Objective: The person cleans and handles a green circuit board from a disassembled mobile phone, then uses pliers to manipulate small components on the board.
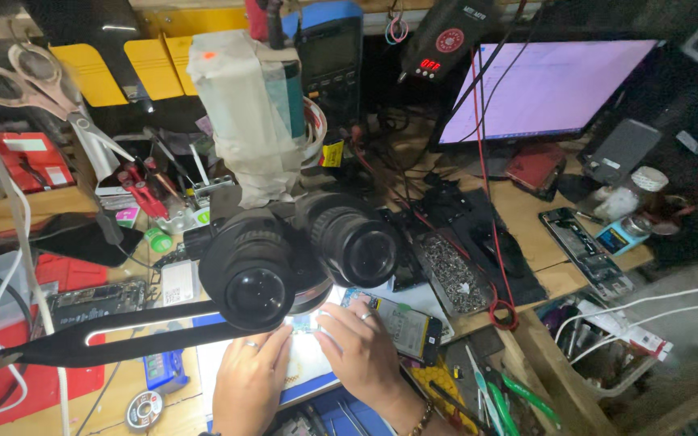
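While both hands press side by side at lower centre of the head view, the left hand (250,379) and right hand (363,354) rest slack fingers, gripping nothing, on a brightly lit board (307,359) beneath the microscope (300,254), an opened phone (401,324) just right.

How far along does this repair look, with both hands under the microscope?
Done: an opened phone lies with its insides bared beside the hands. In hand: the left hand and right hand press on the brightly lit work mat beneath the microscope; what they touch is washed out. Left: the phone remains uncovered, unassembled.
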